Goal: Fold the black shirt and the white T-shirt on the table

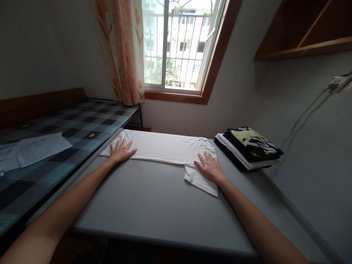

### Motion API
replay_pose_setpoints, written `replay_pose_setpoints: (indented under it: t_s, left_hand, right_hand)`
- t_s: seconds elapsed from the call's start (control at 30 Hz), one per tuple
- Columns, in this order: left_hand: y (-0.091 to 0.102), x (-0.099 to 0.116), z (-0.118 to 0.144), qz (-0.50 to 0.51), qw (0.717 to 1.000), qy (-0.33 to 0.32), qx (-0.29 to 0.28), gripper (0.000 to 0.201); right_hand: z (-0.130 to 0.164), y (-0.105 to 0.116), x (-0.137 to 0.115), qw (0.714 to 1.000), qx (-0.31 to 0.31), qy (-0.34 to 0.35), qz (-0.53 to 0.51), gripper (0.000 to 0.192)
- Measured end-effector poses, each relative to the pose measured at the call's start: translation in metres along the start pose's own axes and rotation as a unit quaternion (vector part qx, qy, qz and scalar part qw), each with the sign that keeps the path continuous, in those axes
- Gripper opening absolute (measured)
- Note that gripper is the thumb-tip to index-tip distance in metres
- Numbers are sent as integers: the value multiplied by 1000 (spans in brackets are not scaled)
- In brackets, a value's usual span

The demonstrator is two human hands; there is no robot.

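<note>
Fingers: both hands spread wide, pressed flat, gripping nothing.
Left hand (121, 151): pins the hem end of the white folded cotton T-shirt (162, 147).
Right hand (209, 167): flattens its sleeve.
Surface (154, 201): grey, carries it.

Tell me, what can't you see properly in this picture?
Head view only:
- White shirt: the parts under the left hand and right hand are covered.
- Stack of folded clothes: lower pieces hidden by the top one.
- Papers on the bed: writing too small.
- Wall socket: cut off by the right edge.
</note>
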State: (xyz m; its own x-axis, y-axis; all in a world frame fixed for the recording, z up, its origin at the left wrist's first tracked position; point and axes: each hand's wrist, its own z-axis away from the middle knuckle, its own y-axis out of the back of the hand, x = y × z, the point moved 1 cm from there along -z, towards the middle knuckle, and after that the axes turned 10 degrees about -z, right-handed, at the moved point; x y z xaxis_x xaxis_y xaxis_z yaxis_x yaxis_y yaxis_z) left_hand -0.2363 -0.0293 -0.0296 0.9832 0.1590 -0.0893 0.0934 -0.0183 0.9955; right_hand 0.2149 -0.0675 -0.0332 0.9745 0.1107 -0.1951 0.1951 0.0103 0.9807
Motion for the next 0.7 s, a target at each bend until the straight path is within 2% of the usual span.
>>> replay_pose_setpoints:
  t_s: [0.07, 0.17, 0.4, 0.57, 0.7]
  left_hand:
    - [-1, -5, 9, 5, 999, 1, 49, 70]
    - [-1, -9, 20, 8, 994, -4, 110, 61]
    - [0, -11, 23, 14, 999, -25, 15, 66]
    - [-4, -21, 19, 2, 999, -35, 16, 70]
    - [-9, -28, 15, -3, 999, -29, 23, 74]
  right_hand:
    - [7, 1, 3, 1000, -5, 6, -6, 73]
    - [9, 5, 5, 999, 11, -34, -14, 74]
    - [10, 5, -1, 997, -29, -67, -2, 79]
    - [22, 3, -15, 996, -44, -75, 2, 89]
    - [19, 5, -14, 996, -44, -72, -6, 90]
